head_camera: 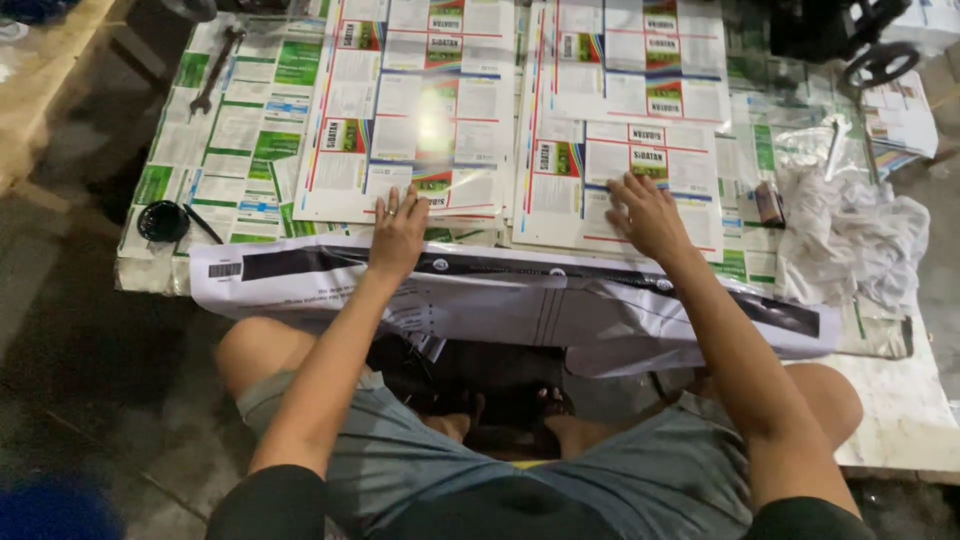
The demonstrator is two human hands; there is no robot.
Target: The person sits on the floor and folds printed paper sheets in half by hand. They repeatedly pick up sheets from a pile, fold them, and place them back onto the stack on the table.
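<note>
Glossy printed label sheets [420,110] cover the low work surface [900,410] in front of the seated person. Left hand [398,232] lies palm down, fingers spread narrowly and flat, on the near edge of the left stack of sheets; it grips nothing. Right hand [648,212] lies palm down on the near edge of the right stack [625,110], fingers slightly fanned and curved, pressing on the top sheet rather than closing round it. Both forearms run straight forward from the body, elbows over the knees.

Count: two main stacks of red-and-white sheets side by side, one under each hand; one spread of green-and-white sheets [240,130] beneath them at the left. One long white wrapper with a black band [520,290] drapes over the near edge of the surface, across the person's lap, and both wrists cross it.

Surroundings: one open-ended spanner [215,70] rests at the far left on the green sheets; one round black lid [162,220] sits at the near left corner. One crumpled white cloth [850,235] lies just beside the right stack. Dark machinery [850,35] stands at the far right corner. Nothing lies over either hand
</note>
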